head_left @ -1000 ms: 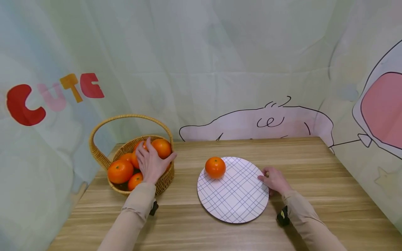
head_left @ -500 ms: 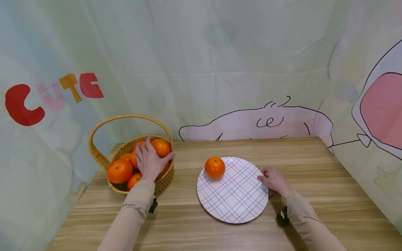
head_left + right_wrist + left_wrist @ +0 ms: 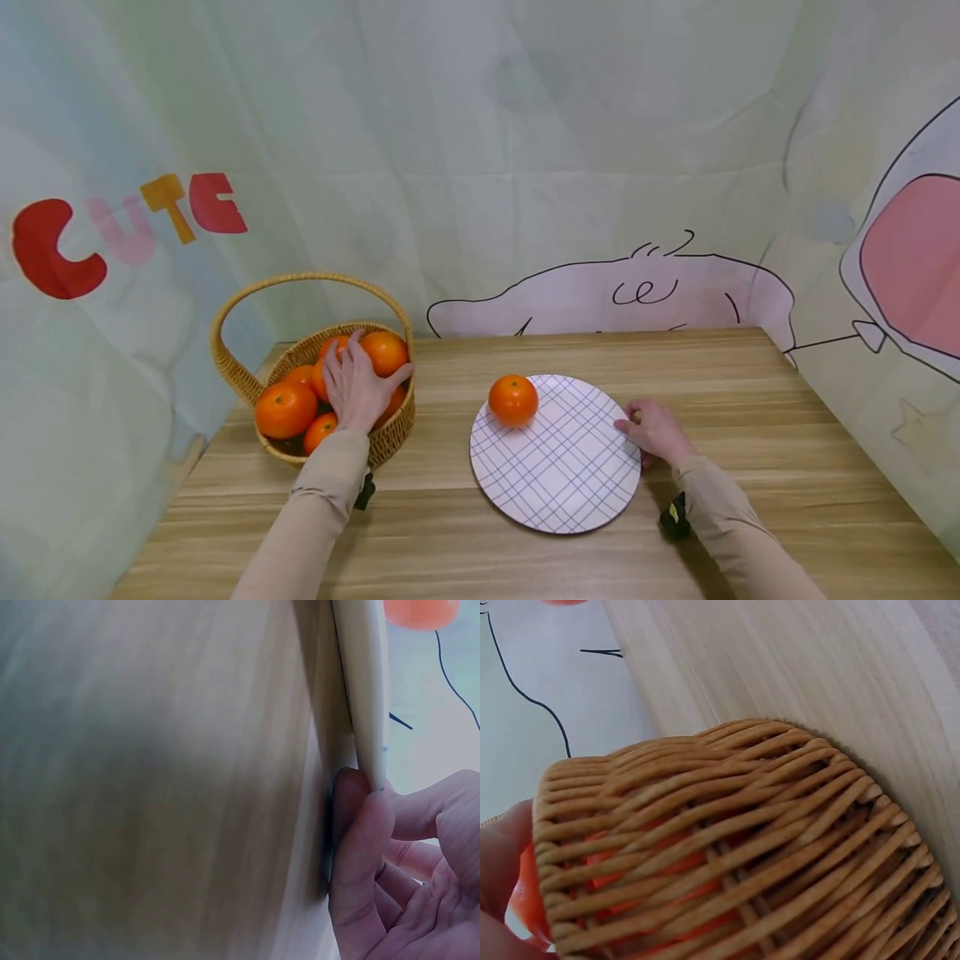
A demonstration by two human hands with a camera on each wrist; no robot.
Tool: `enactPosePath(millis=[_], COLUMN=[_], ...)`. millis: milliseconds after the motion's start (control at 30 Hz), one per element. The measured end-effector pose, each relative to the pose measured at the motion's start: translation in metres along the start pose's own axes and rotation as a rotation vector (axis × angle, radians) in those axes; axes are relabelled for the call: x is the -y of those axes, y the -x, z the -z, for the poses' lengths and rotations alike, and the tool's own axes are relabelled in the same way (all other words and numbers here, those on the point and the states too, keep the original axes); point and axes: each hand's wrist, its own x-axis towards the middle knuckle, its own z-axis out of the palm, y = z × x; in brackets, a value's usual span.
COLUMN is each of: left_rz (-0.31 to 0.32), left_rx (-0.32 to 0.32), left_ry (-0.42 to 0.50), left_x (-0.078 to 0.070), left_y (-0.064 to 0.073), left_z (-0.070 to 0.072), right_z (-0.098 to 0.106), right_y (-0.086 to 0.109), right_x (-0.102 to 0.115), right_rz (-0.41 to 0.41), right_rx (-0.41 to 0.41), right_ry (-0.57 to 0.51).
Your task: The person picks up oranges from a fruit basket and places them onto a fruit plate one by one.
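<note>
A wicker basket (image 3: 393, 437) of oranges stands at the table's left, its handle arching overhead. My left hand (image 3: 356, 392) reaches into it. Its fingers and thumb span the back-right orange (image 3: 385, 354), fingers on the left side and thumb on the right; the palm side is hidden. In the left wrist view the thumb (image 3: 501, 859) lies by the basket's rim, with an orange (image 3: 529, 896) beside it. My right hand (image 3: 656, 429) pinches the right rim of a round checked plate (image 3: 566, 475), fingers (image 3: 364, 840) below the edge. One orange (image 3: 513, 401) sits on the plate's upper left.
More oranges (image 3: 287, 409) fill the basket's left side. The wooden table (image 3: 442, 533) runs back to a printed curtain (image 3: 480, 167), which also hangs along both sides. Bare wood lies between basket and plate.
My left hand has shifted slightly left, and its thumb has drawn in towards the back-right orange. The right hand and the plate have stayed in place.
</note>
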Motion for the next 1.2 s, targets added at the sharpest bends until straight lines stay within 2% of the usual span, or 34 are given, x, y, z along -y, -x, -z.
enactPosePath(millis=[567,900,1200], left_rz=[-0.057,-0.153,-0.252], left_rx=[-0.053,-0.096,-0.125], left_ry=[0.069,0.149,0.209], left_x=[-0.001,-0.005,-0.015], left_y=[0.016,0.033,0.048], left_z=[0.006,0.011,0.010], right_z=[0.000,-0.001,-0.001], right_y=[0.000,-0.001,0.000], right_x=[0.000,-0.001,-0.001], right_rz=[-0.010,-0.003,0.006], right_rx=[0.006,0.001,-0.006], right_ry=[-0.001,0.002,0.006])
